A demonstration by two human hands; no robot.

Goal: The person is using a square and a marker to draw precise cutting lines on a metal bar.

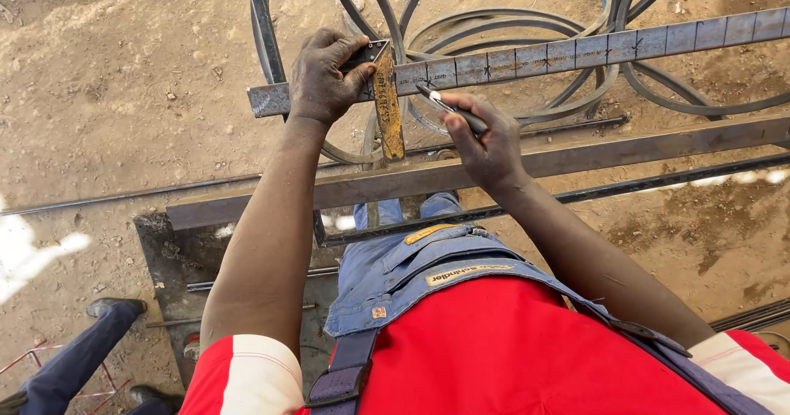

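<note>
The step in hand looks like marking out: a long grey flat steel bar (527, 55), already crossed by dark marks along its length, runs from about nine o'clock up towards two o'clock across the upper half of the view. The left hand (325, 78) presses a rusty yellow-brown try square with a dark metal stock (387, 98) against the bar near its left end, grip closed firmly around the stock, the blade hanging down towards six o'clock. Just to the three o'clock side of the blade, the right hand (487, 148) pinches a slim dark marking tool with a pale tip (451, 109), its point touching the bar's lower edge beside the square.

Beneath the bar lie curved loops of dark steel strip (494, 24) on the sandy ground (123, 78); nearer the person a rusty brown steel beam (576, 156) crosses from eight to three o'clock.

By my judgement, the next move calls for holding the square dead steady and flush to the bar's edge while the tip draws a line tight along the blade.
</note>
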